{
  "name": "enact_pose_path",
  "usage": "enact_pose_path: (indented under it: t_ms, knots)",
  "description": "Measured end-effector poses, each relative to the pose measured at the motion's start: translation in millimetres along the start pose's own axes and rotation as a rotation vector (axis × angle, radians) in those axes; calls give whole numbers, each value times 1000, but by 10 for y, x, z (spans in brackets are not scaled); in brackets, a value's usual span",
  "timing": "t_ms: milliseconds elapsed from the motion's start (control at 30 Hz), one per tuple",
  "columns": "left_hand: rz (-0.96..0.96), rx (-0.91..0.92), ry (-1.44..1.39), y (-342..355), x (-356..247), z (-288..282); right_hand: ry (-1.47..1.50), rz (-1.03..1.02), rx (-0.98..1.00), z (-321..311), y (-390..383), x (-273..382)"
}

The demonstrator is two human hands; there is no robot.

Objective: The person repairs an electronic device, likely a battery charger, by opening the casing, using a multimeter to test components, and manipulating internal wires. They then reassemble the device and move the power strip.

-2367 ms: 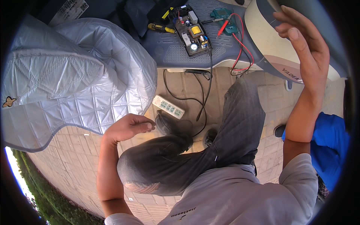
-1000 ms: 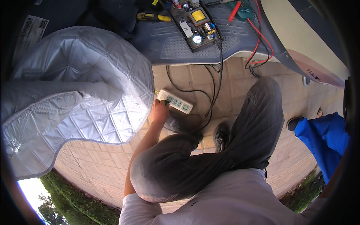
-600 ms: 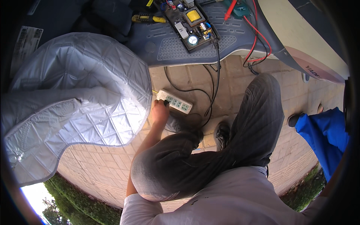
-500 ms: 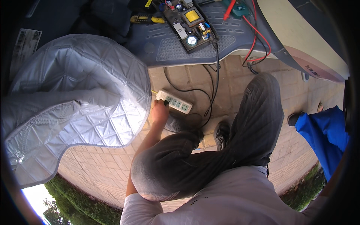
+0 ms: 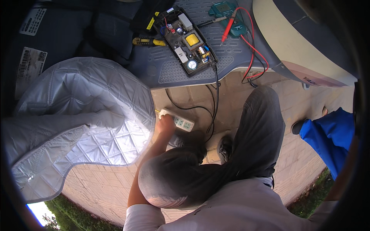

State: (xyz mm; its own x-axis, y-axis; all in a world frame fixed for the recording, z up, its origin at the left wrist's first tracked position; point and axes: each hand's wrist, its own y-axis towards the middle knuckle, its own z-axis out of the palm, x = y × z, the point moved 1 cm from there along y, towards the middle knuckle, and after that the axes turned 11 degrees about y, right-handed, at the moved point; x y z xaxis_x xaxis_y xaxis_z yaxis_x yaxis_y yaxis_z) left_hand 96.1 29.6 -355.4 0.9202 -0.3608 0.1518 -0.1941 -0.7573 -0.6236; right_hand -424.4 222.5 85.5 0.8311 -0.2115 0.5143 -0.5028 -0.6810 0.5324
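My left hand [image 5: 166,124] is closed at the left end of a white power strip [image 5: 187,125] lying on the paving. Its fingers are curled over the sockets at that end and hide the black plug seen in them a moment earlier. Green-faced sockets show to the right of the hand. Off to the right, part of my right arm [image 5: 340,184] shows at the dark rim, but the hand is out of view. An opened charger [image 5: 185,43] with bare circuit parts rests on the scooter's footboard [image 5: 154,71], and a black cord [image 5: 216,88] runs down from it.
A silver quilted cover [image 5: 96,127] drapes at the left. On the footboard lie a yellow-and-black utility knife [image 5: 148,41] and a green multimeter [image 5: 223,9] with a red probe [image 5: 227,31]. Another person's blue-trousered leg [image 5: 327,134] stands at the right.
The whole view has shifted, so the scooter and charger sit lower in the picture. My left hand stays at the strip's left end; the black plug in its fingers is now covered.
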Motion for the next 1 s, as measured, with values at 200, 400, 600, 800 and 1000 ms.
enact_pose_path:
  t_ms: [200, 400, 600, 800, 1000]
  knots:
    - [-41, 101, -52, 79, -120, -78, -43, -4, -16, -109, -7, 115]
    - [-7, 144, -104, 55, -43, -396, -22, -50, -25, -148, 159, 217]
    - [205, 220, -594, -370, 343, -1050, 123, -175, 17, 67, 522, 351]
    - [574, 722, -975, -947, 260, -2263, 347, -366, 101, 506, 1067, 1117]
    - [567, 275, -1226, -1138, -101, -3103, 532, -530, 142, 1229, 1639, 1706]
